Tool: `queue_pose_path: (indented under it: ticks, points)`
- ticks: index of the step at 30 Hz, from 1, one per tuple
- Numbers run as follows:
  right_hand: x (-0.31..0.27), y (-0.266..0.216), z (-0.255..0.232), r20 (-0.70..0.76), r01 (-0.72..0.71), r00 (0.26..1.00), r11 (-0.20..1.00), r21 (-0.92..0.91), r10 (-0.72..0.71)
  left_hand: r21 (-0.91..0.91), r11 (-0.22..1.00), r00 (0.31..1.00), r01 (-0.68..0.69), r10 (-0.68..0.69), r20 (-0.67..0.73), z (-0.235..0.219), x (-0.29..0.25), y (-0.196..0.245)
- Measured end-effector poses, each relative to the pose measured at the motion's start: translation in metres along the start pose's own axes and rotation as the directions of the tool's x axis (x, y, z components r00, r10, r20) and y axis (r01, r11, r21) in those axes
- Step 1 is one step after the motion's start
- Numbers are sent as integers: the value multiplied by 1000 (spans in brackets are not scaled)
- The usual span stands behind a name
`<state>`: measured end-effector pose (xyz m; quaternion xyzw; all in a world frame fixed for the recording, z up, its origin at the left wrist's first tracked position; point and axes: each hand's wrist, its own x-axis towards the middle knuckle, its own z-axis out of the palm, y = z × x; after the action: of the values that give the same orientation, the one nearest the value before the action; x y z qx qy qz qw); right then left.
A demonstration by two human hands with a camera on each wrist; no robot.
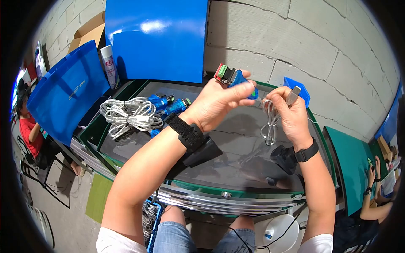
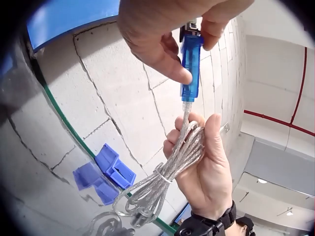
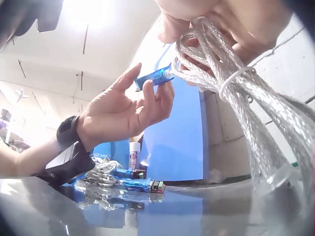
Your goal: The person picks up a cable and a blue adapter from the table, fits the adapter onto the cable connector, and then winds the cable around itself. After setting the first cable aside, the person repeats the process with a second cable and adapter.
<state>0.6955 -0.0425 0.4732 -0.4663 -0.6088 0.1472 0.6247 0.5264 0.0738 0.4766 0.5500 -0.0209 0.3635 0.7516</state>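
My left hand [image 1: 216, 103] pinches a clear-blue serial adapter [image 2: 191, 69] between thumb and fingers, above the dark tabletop. At the adapter's far end sits a green terminal block [image 1: 223, 71] on a small red board. From its other end a braided silvery cable [image 2: 183, 150] runs into my right hand [image 1: 291, 120], which grips the coiled bundle. A white tie [image 3: 231, 83] binds the coil, and its loops hang below the fingers. The cable's USB plug [image 1: 293, 95] sticks up beside my right thumb.
More tied cables [image 1: 128, 116] with blue adapters [image 1: 175, 106] lie at the table's left. A spray can [image 1: 109, 67] and blue folders [image 1: 69, 90] stand behind them. A small blue bin [image 1: 298, 90] is at the back right edge. Other people sit at both sides.
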Motion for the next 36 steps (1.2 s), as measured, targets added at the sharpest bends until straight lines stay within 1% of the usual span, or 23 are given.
queue_pose_path:
  ticks: [2, 3, 4, 6, 7, 8, 10, 14, 15, 16, 17, 18, 20, 22, 25, 28, 32, 36]
  points:
    - [-2, 0, 2, -26, 7, 1000, 1000, 18, -6, 180, 983, 993, -41, 19, 118, 0, 0, -8]
    - [-3, -1, 4, -22, -6, 1000, 996, 93, 8, 221, 975, 986, 22, -58, 157, -1, 0, -7]
    - [-3, -2, 6, -16, -19, 1000, 986, 168, 22, 220, 975, 986, 22, -57, 157, -2, 1, -8]
    - [-5, -4, 13, -14, -10, 1000, 988, 152, 13, 238, 961, 963, 143, -191, 191, -4, 2, -8]
    - [-6, -4, 15, -14, -1, 1000, 991, 136, 3, 224, 963, 969, 151, -189, 157, -3, 2, -7]
    - [-6, -3, 15, -15, -2, 1000, 991, 137, 4, 225, 962, 969, 153, -191, 157, -3, 2, -7]
    - [-4, 1, 14, -22, 66, 998, 997, 44, -65, 243, 959, 975, 147, -182, 130, -4, 2, -6]
    - [-5, -10, 10, 26, 17, 1000, 999, -41, -16, 239, 959, 969, 154, -193, 152, -5, 1, -6]
    - [-5, -9, 11, 26, 16, 1000, 999, -42, -15, 259, 958, 974, 124, -167, 150, -5, 0, -6]
    - [-5, -8, 11, 16, 59, 998, 995, -86, -58, 279, 956, 979, 95, -141, 148, -5, 0, -6]
    - [-5, -7, 12, 8, 101, 995, 986, -131, -101, 279, 956, 979, 95, -140, 148, -5, 0, -6]
    - [-5, -6, 12, 9, 102, 995, 986, -130, -102, 276, 956, 981, 99, -140, 136, -4, 0, -5]
    - [-5, -5, 9, 6, 5, 1000, 998, -69, -4, 272, 957, 982, 103, -141, 124, -2, 0, -3]
    - [-4, -2, 7, -7, 3, 1000, 998, -60, -3, 267, 952, 981, 150, -176, 77, 0, -1, -2]
    - [-2, 1, 3, -25, -12, 1000, 998, -54, 11, 287, 945, 982, 155, -178, 56, -2, 0, -2]
    - [-3, -3, 4, -14, -28, 1000, 998, -49, 27, 297, 947, 983, 123, -157, 95, -2, 0, -2]
    - [-4, -7, 8, 25, -12, 1000, 999, -43, 13, 294, 946, 982, 132, -166, 90, -3, -1, -2]
    - [-3, -4, 4, 34, -18, 999, 999, -26, 19, 306, 945, 985, 119, -151, 86, -2, -2, -2]
